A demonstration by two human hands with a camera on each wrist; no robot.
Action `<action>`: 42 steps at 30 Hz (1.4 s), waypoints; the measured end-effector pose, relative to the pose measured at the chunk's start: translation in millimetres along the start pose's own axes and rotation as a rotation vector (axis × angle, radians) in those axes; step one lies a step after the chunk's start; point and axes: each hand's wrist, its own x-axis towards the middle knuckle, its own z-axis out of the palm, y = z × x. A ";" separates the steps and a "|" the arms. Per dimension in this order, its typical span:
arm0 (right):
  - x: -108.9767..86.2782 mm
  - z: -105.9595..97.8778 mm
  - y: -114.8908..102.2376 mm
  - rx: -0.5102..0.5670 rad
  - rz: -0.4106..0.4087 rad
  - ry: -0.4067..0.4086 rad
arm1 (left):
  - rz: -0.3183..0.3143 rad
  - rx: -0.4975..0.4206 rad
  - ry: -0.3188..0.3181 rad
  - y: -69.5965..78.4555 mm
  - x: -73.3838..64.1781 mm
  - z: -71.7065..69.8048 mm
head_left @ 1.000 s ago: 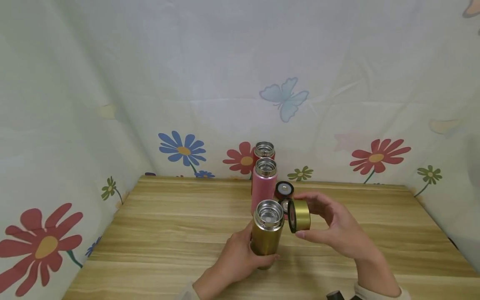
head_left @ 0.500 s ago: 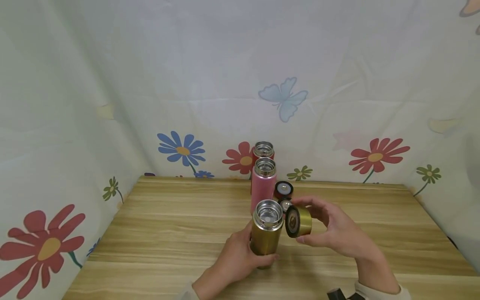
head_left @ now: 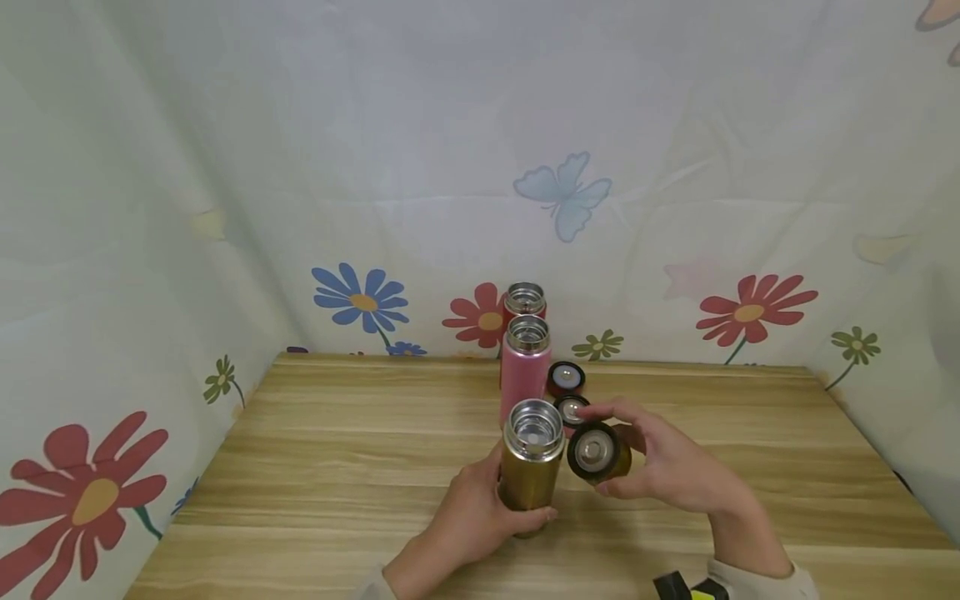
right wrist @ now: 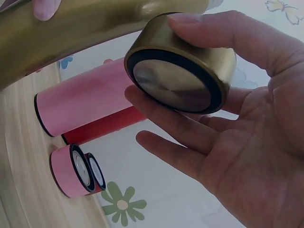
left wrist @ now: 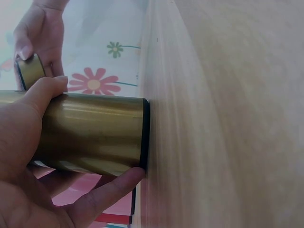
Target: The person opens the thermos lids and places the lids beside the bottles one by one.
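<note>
In the head view my left hand (head_left: 476,508) grips a gold thermos bottle (head_left: 529,479) that stands upright with its steel mouth uncovered. The left wrist view has the bottle's dark base (left wrist: 146,135) on the table. Just right of the bottle my right hand (head_left: 667,462) pinches a gold lid (head_left: 624,462) between thumb and fingers, its underside tilted up toward the head camera. In the right wrist view the lid's round metal top (right wrist: 172,85) shows. The lid is held apart from the bottle and above the table.
Behind the gold bottle stand an uncapped pink bottle (head_left: 524,371) and an uncapped red bottle (head_left: 524,302), partly hidden. A pink lid (head_left: 572,408) and a red lid (head_left: 566,379) lie underside up to their right on the wooden table (head_left: 360,450). A flowered curtain (head_left: 420,167) hangs behind.
My right hand has turned the gold lid from sideways until its underside faces up toward the head camera. The left hand and the gold bottle have stayed in place.
</note>
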 end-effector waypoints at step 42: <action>1.8 11.0 22.2 -0.134 0.115 -0.165 | -0.009 0.024 0.009 -1.2 -1.7 0.1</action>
